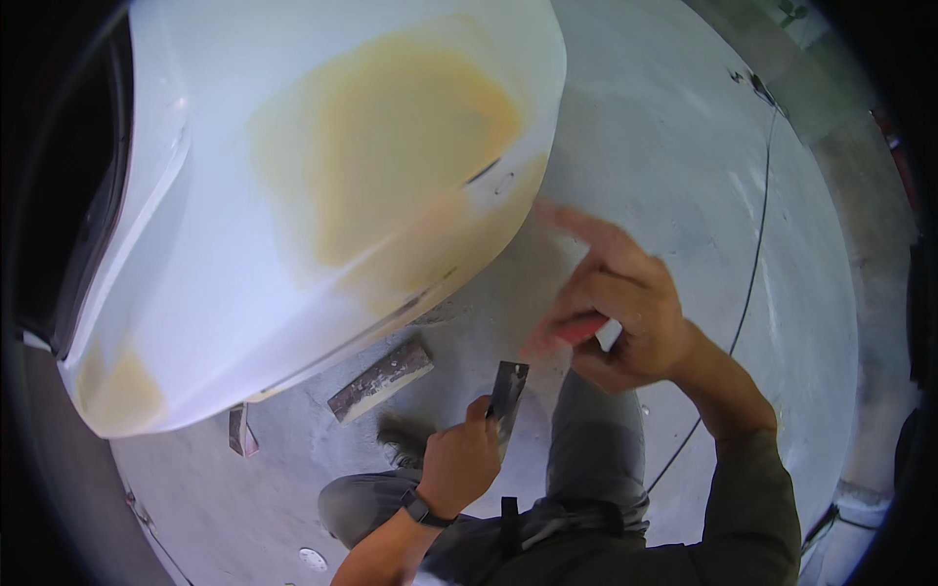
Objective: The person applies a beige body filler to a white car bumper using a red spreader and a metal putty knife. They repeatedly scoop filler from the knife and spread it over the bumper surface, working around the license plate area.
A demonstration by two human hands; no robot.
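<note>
A white car body panel (225,205) with a smooth tan-yellow filler patch (391,146) fills the upper left. My left hand (461,464), with a dark watch on its wrist, is closed around a dark flat bar (507,386) that has a small hole near its end. My right hand (630,308) is raised beside the panel's right edge, slightly blurred. Its index finger stretches toward that edge; I cannot tell whether it touches. The other fingers curl around a flat red piece (576,330), too smeared to name exactly.
Under the panel's lower edge, a long worn block (381,379) lies on the grey floor (674,176). A small folded piece (242,430) lies further left. A black cable (757,254) runs along the floor on the right. A round white disc (313,559) is at lower left.
</note>
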